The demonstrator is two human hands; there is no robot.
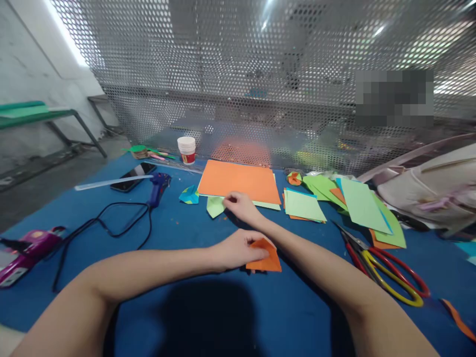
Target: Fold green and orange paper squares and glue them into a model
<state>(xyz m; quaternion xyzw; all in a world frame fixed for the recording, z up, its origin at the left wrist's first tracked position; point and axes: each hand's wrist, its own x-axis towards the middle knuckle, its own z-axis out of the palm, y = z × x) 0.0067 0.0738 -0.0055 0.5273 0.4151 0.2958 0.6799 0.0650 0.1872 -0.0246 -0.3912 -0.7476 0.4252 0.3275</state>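
Orange paper [273, 261]: small, angular, pinched in left hand [240, 250].

Orange paper [274, 260] partly hides left fingers [256, 235]; bag [442, 176] cropped.

Over on the left I see a white strip [67, 32] glowing; glare flecks the panel [208, 59], and a dark, soft-edged shadow [208, 317] pools on the table [293, 317]. The edges look stretched, one patch [394, 98] pixelated.
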